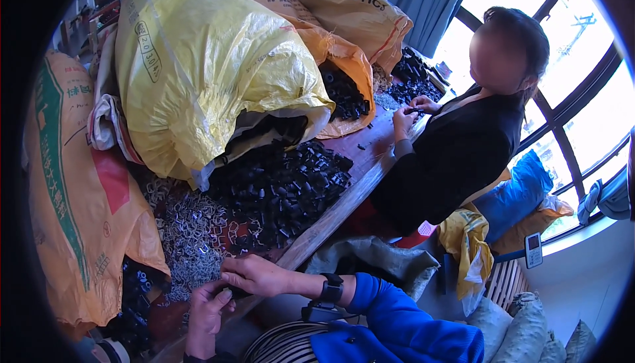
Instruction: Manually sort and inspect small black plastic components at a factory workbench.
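Note:
My left hand [206, 311] and my right hand [254, 276] meet over the table's near edge, fingertips pinched close together. A little dark shows between them, but the fingers hide most of it and I cannot make out its kind. Just beyond my hands lies a heap of small silvery metal loops [188, 244]. Beside it, farther right, spreads a larger heap of small black plastic pieces [284, 194]. More black parts [134, 290] spill from the mouth of an orange woven sack [86, 198] on the left.
A bulging yellow sack [211, 65] lies open toward the black heap. Other orange sacks [357, 6] lie behind it. Across the table's wooden edge [337, 214], a co-worker in black [456, 158] handles a small dark piece. Grey sacks [516, 326] stand on the floor at right.

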Available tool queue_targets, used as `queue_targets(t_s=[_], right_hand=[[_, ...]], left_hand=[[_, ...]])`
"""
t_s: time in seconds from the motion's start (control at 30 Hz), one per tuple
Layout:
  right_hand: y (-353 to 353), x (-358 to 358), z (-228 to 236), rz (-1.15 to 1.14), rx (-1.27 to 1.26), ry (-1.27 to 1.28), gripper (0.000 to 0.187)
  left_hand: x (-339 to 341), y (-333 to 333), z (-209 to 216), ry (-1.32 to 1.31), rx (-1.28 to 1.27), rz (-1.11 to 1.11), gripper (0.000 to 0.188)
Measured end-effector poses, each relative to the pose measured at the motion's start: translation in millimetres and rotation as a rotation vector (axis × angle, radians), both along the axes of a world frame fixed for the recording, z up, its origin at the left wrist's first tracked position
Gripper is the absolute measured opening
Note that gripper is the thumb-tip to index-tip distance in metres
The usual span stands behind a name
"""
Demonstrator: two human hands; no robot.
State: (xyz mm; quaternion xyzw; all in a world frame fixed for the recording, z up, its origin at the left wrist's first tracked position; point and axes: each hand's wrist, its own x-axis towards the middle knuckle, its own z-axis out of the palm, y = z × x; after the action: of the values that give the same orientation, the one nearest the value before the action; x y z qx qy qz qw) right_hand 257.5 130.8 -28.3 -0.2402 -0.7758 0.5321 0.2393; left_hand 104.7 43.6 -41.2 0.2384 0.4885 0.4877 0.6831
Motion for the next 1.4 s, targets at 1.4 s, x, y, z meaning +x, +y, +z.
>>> queue_targets(t_s=[1.4], right_hand=[[16.6, -4.8, -16.4, 0.283, -0.036, 0.221, 0.076]], left_hand=[[3.7, 19.2, -6.8, -0.154, 0.081, 0.02, 0.047]])
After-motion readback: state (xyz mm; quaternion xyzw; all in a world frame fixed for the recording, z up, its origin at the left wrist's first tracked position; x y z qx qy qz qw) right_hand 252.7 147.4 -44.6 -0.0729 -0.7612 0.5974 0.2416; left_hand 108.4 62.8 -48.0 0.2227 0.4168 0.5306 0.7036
